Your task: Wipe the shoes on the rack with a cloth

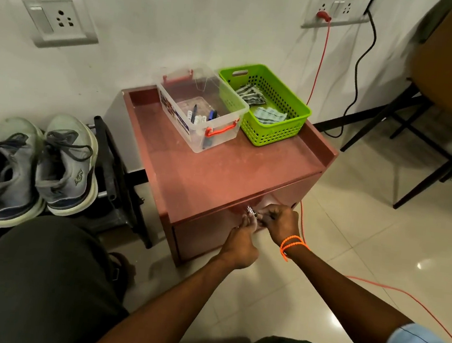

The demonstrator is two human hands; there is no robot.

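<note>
Person crouched at a low reddish-brown cabinet (219, 170). Both hands meet at its near front edge. Right hand (278, 219), orange thread band at the wrist, fingers curled around something small and shiny, perhaps a key or clip; too small to name. Left hand (240, 246) reaches in from below, fingertips bunched at the same spot; whether it actually grips anything, cannot tell.

Cloths (260, 104): striped, soft, crumpled, lying in the green basket (274, 129) at the far right of the cabinet top. Basket is rigid perforated plastic. Just left of it, touching or nearly so, a clear plastic box (197, 117) with red handles, markers inside.

Shoes (36, 166): grey mesh sneakers, dark laces, pale thick soles, on the black rack (113, 164) at left, beside the cabinet. More pale footwear at the far left edge.

Risks, as I judge them: wiping not begun, no cloth in hand. If a drawer gets tugged hard, the light cabinet could jolt and shift the box and basket. An orange cable (319, 69) trails across the glossy tile near the right forearm; could snag. Loose laces may catch a cloth.
</note>
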